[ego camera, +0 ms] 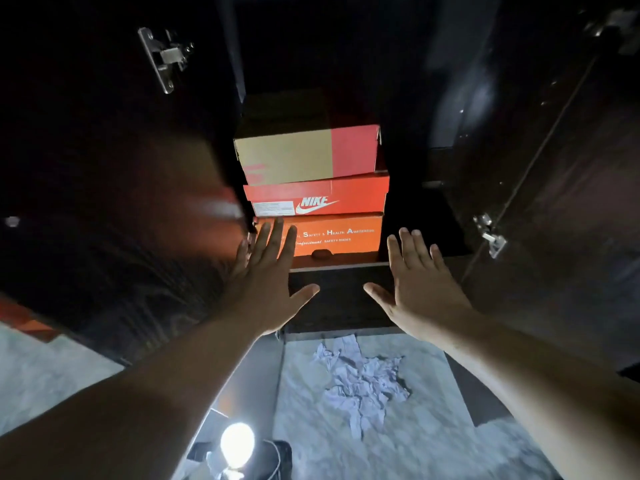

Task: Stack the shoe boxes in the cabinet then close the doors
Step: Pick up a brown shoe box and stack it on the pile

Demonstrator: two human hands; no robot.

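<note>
With three shoe boxes stacked in the cabinet, the stacking looks done; the doors remain open.

Orange safety-shoe box (pixel 341 237) at the bottom, red Nike box (pixel 317 197) on it, tan-and-pink box (pixel 306 154) on top, all on the left of the cabinet shelf (pixel 339 266). Left hand (pixel 268 289) and right hand (pixel 420 289) flat, fingers spread, gripping nothing; left fingertips overlap the orange box, contact unclear. Left door (pixel 104 168) and right door (pixel 554 168) swung wide. Crumpled paper (pixel 363 379) and a lamp (pixel 237 445) on the near floor. Next, I judge: one hand to each door's edge, swing both shut.
</note>
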